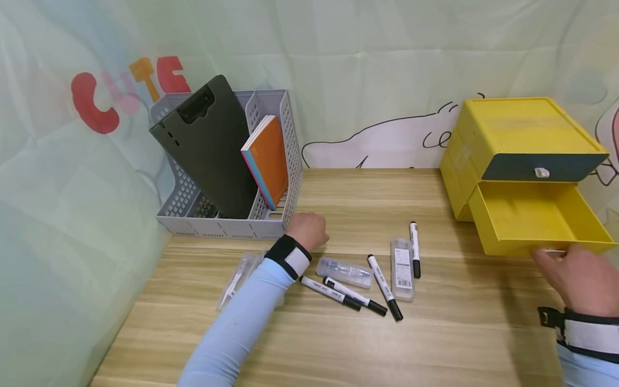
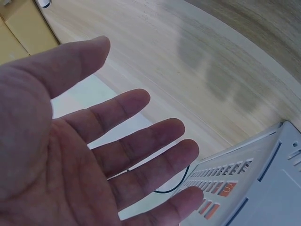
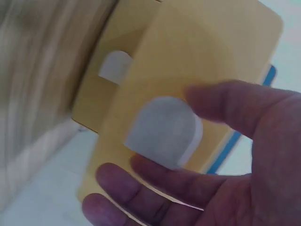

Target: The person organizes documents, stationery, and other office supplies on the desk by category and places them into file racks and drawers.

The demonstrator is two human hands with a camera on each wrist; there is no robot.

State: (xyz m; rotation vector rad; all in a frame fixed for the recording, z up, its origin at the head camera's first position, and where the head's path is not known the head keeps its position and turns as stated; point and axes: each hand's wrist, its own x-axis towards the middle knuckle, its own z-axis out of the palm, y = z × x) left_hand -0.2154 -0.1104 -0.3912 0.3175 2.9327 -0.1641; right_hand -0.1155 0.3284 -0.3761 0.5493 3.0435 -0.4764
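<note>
Right hand: at the front edge of the pulled-out yellow drawer, fingers at its white tab handle. The right wrist view shows thumb and fingers loosely spread around the tab; whether they pinch it cannot be told, as that view is blurred. The drawer interior shows no contents. It belongs to a yellow drawer unit at the right rear of the table, whose upper drawer, dark-fronted, is closed.

Left hand: palm down above the table, fingers straight and relaxed, holding nothing. It sits just in front of the grey file organizer.

Between the hands lie four black-capped markers and clear plastic cases, one case just beside the left hand. Another clear case lies partly under the left forearm.

The organizer holds a dark clipboard, tilted, in a rear compartment, and an orange notebook leaning in the right compartment.

Hidden or unclear: the organizer's floor is largely screened by the clipboard; the case labels are too small to read.

Surface: light wood-grain table. Behind it hangs a pale green backdrop with red and orange letters and a black line drawing.
</note>
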